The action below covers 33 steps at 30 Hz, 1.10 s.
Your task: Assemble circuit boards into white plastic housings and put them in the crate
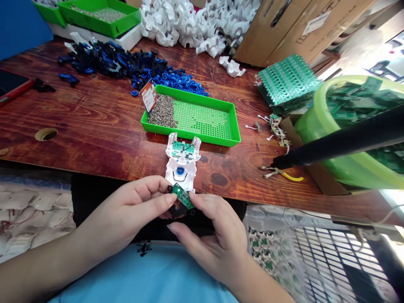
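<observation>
My left hand [139,206] pinches a small green circuit board [183,196] together with a black part [178,209] under it. My right hand [214,229] touches the board's right end with its index finger, its thumb apart below. Just beyond the fingers, a white plastic shell [181,172] with a blue round piece lies at the table's front edge. Touching it from behind is another white shell [168,151] with a green board inside. Behind them sits a green tray [206,136] with many small screws in its left part and a printed card standing there.
Blue and black parts [116,61] and white shells [189,21] are heaped at the back. On the right are stacked green boards [287,82], a yellow-green tub [322,109], a black pole [341,136] and yellow-handled pliers [284,174]. A phone [12,84] lies far left.
</observation>
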Each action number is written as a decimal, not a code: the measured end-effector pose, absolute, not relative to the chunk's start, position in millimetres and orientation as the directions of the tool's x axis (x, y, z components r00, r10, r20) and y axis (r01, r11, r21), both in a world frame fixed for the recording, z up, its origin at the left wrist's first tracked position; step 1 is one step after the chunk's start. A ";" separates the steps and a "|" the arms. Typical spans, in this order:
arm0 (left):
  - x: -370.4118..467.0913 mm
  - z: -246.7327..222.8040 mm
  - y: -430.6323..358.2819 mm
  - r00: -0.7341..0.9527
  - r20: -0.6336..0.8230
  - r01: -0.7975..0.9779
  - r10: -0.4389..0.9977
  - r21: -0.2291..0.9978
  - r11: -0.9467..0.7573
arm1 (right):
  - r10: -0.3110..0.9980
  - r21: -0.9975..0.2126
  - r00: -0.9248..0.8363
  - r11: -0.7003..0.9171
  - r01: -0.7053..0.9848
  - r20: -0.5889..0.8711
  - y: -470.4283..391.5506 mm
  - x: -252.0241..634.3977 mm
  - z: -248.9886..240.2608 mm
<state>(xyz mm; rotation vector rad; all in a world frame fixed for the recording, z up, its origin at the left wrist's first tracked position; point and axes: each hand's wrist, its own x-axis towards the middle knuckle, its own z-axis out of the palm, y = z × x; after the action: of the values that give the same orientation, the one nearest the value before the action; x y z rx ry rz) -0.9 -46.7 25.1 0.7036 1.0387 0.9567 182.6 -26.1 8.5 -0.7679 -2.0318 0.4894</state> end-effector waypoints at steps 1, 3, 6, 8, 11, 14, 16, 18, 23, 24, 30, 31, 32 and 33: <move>-0.9 24.6 -47.5 0.189 -0.384 -0.303 0.904 0.853 0.426 | 0.681 -0.589 -0.404 0.732 0.342 0.611 -26.8 181.5 8.6; -0.6 23.0 -49.0 0.180 -0.380 -0.294 0.907 0.859 0.419 | 0.684 -0.579 -0.377 0.730 0.364 0.625 -28.2 179.4 8.4; 1.1 20.7 -50.9 0.158 -0.365 -0.334 0.917 0.854 0.398 | 0.682 -0.572 -0.352 0.730 0.375 0.641 -29.5 176.4 6.6; 3.4 20.4 -51.2 0.146 -0.356 -0.376 0.923 0.843 0.385 | 0.677 -0.568 -0.339 0.734 0.372 0.653 -29.7 174.5 4.8; 8.1 22.6 -50.4 0.122 -0.342 -0.402 0.932 0.841 0.362 | 0.661 -0.557 -0.324 0.748 0.361 0.677 -29.7 172.6 2.7; 12.0 25.0 -50.6 0.067 -0.296 -0.370 0.953 0.880 0.299 | 0.658 -0.552 -0.326 0.750 0.364 0.678 -29.7 172.9 2.5; 12.8 25.1 -52.8 0.027 -0.238 -0.320 0.971 0.918 0.234 | 0.664 -0.537 -0.335 0.743 0.399 0.669 -29.3 174.7 3.5; 12.5 24.0 -56.0 0.012 -0.176 -0.252 0.984 0.952 0.173 | 0.658 -0.497 -0.352 0.743 0.448 0.666 -28.3 177.5 5.0; 11.5 22.1 -60.3 0.047 -0.056 -0.127 0.997 0.990 0.062 | 0.567 -0.392 -0.443 0.815 0.427 0.695 -22.9 182.6 6.8; 11.5 22.2 -60.2 0.061 -0.047 -0.124 0.997 0.991 0.054 | 0.549 -0.379 -0.451 0.827 0.416 0.704 -21.9 182.6 6.7; 10.8 22.1 -62.5 0.114 -0.076 -0.182 0.991 0.978 0.096 | 0.546 -0.384 -0.415 0.826 0.413 0.728 -22.1 178.9 6.3; 10.6 21.7 -63.3 0.120 -0.088 -0.195 0.989 0.975 0.110 | 0.553 -0.388 -0.402 0.819 0.423 0.729 -22.8 178.4 6.3; 10.3 21.3 -63.8 0.123 -0.101 -0.206 0.987 0.971 0.125 | 0.560 -0.390 -0.395 0.812 0.433 0.728 -23.5 178.0 6.3; 9.8 20.8 -64.2 0.123 -0.112 -0.211 0.986 0.968 0.136 | 0.567 -0.393 -0.393 0.807 0.440 0.724 -24.1 177.6 6.3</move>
<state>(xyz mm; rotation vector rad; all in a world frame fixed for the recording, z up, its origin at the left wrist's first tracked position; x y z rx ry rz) 9.8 -64.2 20.8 1.0082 1.0258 1.1345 177.6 -24.1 6.3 -0.7451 -2.0473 0.1690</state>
